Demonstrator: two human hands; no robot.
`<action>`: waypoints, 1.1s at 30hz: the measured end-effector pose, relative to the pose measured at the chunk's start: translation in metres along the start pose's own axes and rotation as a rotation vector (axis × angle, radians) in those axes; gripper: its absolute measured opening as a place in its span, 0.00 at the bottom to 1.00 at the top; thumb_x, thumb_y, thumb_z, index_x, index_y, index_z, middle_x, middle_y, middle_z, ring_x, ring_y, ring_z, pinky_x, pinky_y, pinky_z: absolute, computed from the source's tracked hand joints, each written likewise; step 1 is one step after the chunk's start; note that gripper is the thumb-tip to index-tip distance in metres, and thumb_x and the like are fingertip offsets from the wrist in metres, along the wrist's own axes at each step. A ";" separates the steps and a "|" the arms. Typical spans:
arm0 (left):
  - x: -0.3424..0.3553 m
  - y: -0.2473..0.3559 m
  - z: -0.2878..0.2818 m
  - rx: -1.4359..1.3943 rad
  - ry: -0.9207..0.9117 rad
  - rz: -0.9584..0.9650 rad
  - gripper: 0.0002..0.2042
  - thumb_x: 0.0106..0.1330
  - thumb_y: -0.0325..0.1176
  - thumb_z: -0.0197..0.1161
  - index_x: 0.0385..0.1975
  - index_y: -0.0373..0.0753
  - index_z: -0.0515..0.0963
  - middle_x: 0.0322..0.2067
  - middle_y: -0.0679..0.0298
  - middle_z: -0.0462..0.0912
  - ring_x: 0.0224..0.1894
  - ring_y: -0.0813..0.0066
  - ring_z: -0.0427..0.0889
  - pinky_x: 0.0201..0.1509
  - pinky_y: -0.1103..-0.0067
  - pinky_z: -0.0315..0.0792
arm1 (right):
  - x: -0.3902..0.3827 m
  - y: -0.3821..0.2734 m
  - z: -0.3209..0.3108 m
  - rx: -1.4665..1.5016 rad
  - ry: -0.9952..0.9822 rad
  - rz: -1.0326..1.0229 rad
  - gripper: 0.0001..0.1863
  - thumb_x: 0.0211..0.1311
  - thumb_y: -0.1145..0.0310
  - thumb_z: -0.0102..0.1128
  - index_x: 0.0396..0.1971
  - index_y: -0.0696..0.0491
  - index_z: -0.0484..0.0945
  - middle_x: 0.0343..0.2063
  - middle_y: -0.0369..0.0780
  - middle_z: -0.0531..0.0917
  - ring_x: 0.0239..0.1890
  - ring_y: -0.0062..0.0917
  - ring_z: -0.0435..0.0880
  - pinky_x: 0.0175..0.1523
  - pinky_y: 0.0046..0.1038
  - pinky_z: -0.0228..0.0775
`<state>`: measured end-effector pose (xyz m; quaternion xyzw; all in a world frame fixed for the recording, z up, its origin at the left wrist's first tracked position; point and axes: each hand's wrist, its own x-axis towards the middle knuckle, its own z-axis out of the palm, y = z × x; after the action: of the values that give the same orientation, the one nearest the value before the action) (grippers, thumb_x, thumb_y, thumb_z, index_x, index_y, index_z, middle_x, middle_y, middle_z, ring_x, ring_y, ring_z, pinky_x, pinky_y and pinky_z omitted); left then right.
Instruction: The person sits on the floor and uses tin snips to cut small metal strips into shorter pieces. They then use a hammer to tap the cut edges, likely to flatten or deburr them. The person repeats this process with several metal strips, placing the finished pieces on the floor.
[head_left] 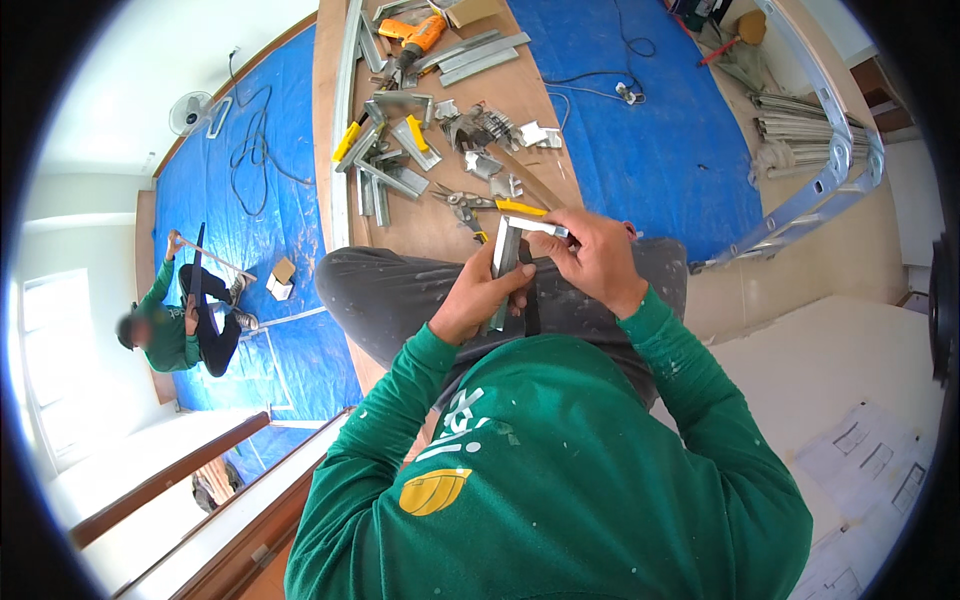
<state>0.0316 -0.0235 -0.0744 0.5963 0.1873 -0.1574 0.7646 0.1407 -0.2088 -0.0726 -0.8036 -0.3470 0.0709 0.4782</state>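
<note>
Bent metal piece (507, 248) sits mid-frame above the lap. Left hand (482, 298): grip closed round its lower leg, thumb on the face. Right hand (597, 258): grip pinching the far end of the upper arm, fingertips partly hidden. Snips (463, 203) with yellow handles lie just above the hands on the brown surface (400, 232), near a wooden handle (528, 180); metal offcuts (395, 178) clutter the upper middle, orange drill (418, 38) beyond. Risks, my guess: bare fingers nicked if the thin metal slips, as its edges look sharp; bend going crooked from uneven push; right knuckles knocking the wooden handle, since it lies so near.
</note>
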 end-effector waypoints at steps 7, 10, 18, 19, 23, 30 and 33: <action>0.007 -0.009 -0.009 -0.177 0.120 -0.141 0.14 0.82 0.36 0.55 0.61 0.39 0.72 0.30 0.65 0.78 0.24 0.76 0.77 0.25 0.77 0.74 | 0.022 0.017 -0.004 0.228 0.096 -0.026 0.30 0.65 0.57 0.76 0.61 0.56 0.79 0.35 0.40 0.85 0.25 0.24 0.80 0.33 0.29 0.74; 0.007 -0.012 -0.019 -0.192 0.182 -0.112 0.16 0.82 0.36 0.55 0.63 0.38 0.72 0.29 0.64 0.78 0.22 0.75 0.76 0.23 0.76 0.73 | 0.027 0.026 -0.008 0.127 0.049 -0.063 0.30 0.67 0.60 0.75 0.64 0.56 0.77 0.37 0.39 0.84 0.27 0.23 0.81 0.35 0.28 0.75; -0.002 -0.004 -0.017 -0.324 0.177 -0.067 0.17 0.81 0.34 0.54 0.65 0.38 0.71 0.30 0.64 0.77 0.21 0.76 0.74 0.21 0.77 0.70 | 0.010 0.024 0.017 0.365 -0.042 0.146 0.26 0.69 0.71 0.71 0.65 0.55 0.75 0.38 0.37 0.84 0.34 0.19 0.82 0.41 0.24 0.77; -0.003 -0.004 -0.018 -0.381 0.138 -0.068 0.17 0.81 0.34 0.53 0.66 0.38 0.70 0.30 0.63 0.77 0.21 0.76 0.73 0.21 0.77 0.70 | 0.010 0.024 0.019 0.383 -0.038 0.141 0.26 0.69 0.72 0.70 0.65 0.55 0.75 0.38 0.37 0.84 0.34 0.19 0.82 0.41 0.24 0.77; -0.003 -0.012 -0.029 -0.561 -0.010 -0.060 0.19 0.82 0.35 0.49 0.68 0.38 0.68 0.33 0.62 0.76 0.21 0.77 0.71 0.21 0.78 0.70 | 0.012 0.026 0.023 0.348 -0.033 0.101 0.25 0.69 0.69 0.71 0.62 0.57 0.76 0.34 0.40 0.85 0.30 0.23 0.84 0.39 0.27 0.78; -0.002 -0.018 -0.036 -0.701 -0.140 -0.038 0.20 0.82 0.37 0.50 0.69 0.38 0.66 0.33 0.62 0.75 0.20 0.80 0.70 0.20 0.81 0.68 | 0.009 0.033 0.024 0.304 -0.105 0.168 0.20 0.70 0.65 0.71 0.55 0.59 0.81 0.32 0.37 0.84 0.31 0.19 0.82 0.39 0.26 0.77; -0.002 -0.019 -0.035 -0.704 -0.153 -0.041 0.21 0.81 0.38 0.51 0.69 0.38 0.66 0.33 0.63 0.75 0.21 0.80 0.70 0.20 0.81 0.68 | 0.006 0.039 0.026 0.278 -0.132 0.178 0.20 0.71 0.61 0.70 0.54 0.59 0.81 0.31 0.37 0.84 0.30 0.19 0.81 0.38 0.26 0.76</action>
<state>0.0178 0.0062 -0.0973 0.2791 0.1844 -0.1429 0.9315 0.1524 -0.1984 -0.1168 -0.7511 -0.2919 0.2129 0.5525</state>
